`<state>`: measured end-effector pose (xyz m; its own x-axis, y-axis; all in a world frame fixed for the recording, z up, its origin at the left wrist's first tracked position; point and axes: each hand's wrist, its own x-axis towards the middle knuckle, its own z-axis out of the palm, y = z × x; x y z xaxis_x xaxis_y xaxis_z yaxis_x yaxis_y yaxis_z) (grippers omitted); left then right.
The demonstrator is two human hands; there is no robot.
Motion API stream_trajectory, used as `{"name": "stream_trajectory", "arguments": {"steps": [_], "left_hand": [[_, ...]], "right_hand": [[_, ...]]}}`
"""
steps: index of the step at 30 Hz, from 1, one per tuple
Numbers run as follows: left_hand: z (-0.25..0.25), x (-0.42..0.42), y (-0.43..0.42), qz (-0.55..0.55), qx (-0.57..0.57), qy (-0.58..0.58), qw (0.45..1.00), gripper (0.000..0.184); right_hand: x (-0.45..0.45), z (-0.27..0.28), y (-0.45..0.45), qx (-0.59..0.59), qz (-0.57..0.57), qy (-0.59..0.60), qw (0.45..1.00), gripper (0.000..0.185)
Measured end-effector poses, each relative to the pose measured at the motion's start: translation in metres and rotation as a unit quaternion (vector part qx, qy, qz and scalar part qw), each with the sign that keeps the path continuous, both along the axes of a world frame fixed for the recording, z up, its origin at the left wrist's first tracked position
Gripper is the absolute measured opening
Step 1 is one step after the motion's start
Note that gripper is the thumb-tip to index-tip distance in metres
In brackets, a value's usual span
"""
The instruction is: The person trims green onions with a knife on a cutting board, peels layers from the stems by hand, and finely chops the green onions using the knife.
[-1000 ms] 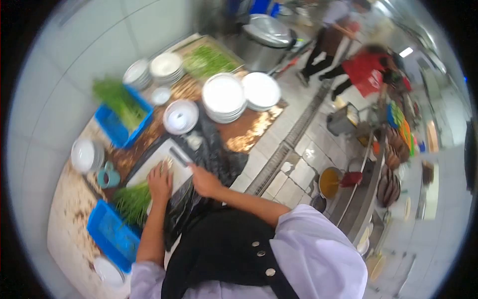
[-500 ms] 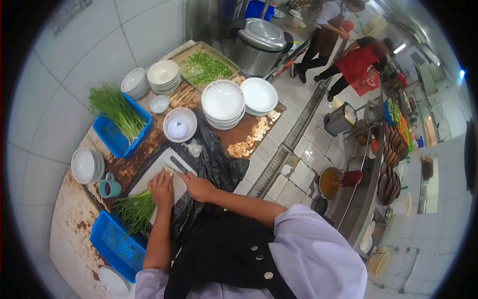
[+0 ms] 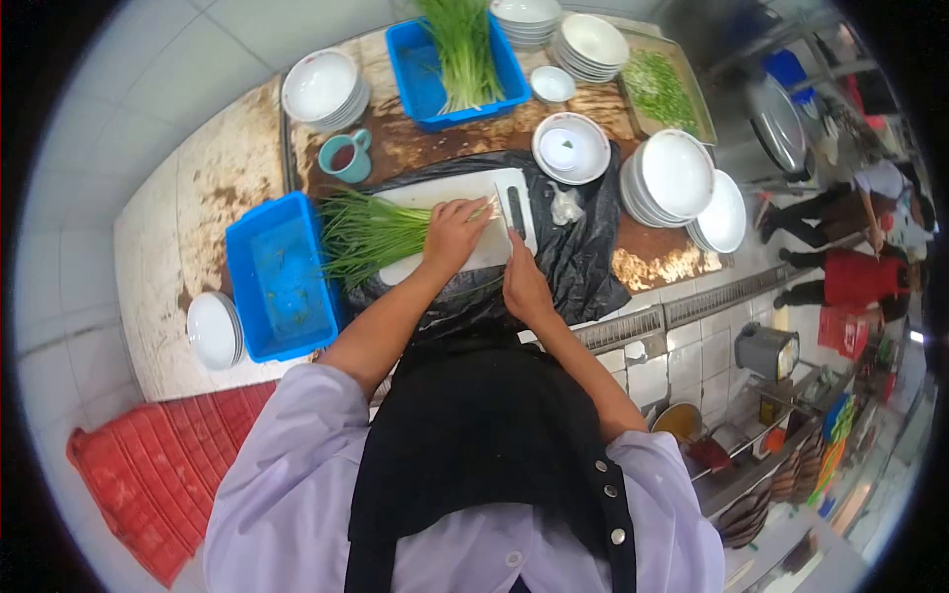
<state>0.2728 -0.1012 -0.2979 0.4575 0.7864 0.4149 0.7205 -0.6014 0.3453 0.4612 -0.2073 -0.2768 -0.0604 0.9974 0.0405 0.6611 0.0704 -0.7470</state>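
A bunch of long green stalks (image 3: 381,232) lies across a white cutting board (image 3: 479,185) on black plastic (image 3: 593,252). My left hand (image 3: 455,232) presses the stalks down near their pale ends, its fingers together. To the right, my right hand (image 3: 526,285) is closed round the handle of a knife (image 3: 504,219), whose blade points away from me beside the pale ends. Just beyond the blade is the board's dark slot. A small clear plastic bag (image 3: 566,206) lies right of the board.
Blue tubs (image 3: 287,277) stand at the left and back, the back one holding more stalks. Around them are a teal mug (image 3: 345,156), stacked white bowls (image 3: 676,173) and a tray of chopped greens (image 3: 657,87). Two people stand at far right; a red crate (image 3: 163,469) is lower left.
The view has turned, so the table now lies straight ahead and the red crate has come into sight. Both hands remain at the board with the stalks and knife.
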Motion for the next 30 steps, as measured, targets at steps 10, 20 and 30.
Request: {"name": "stream_trajectory", "arguments": {"steps": [10, 20, 30], "left_hand": [[0.001, 0.002, 0.001, 0.010, -0.012, -0.027, 1.000, 0.030], [-0.006, 0.004, 0.006, 0.031, 0.005, -0.012, 0.999, 0.027], [0.006, 0.007, 0.009, 0.031, -0.011, 0.001, 0.999, 0.033]], "right_hand": [[0.008, -0.001, 0.003, -0.039, 0.011, -0.021, 0.999, 0.062], [0.001, 0.009, 0.005, 0.035, -0.001, -0.006, 0.999, 0.062], [-0.014, 0.036, 0.014, -0.201, 0.051, -0.257, 0.944, 0.074]]}}
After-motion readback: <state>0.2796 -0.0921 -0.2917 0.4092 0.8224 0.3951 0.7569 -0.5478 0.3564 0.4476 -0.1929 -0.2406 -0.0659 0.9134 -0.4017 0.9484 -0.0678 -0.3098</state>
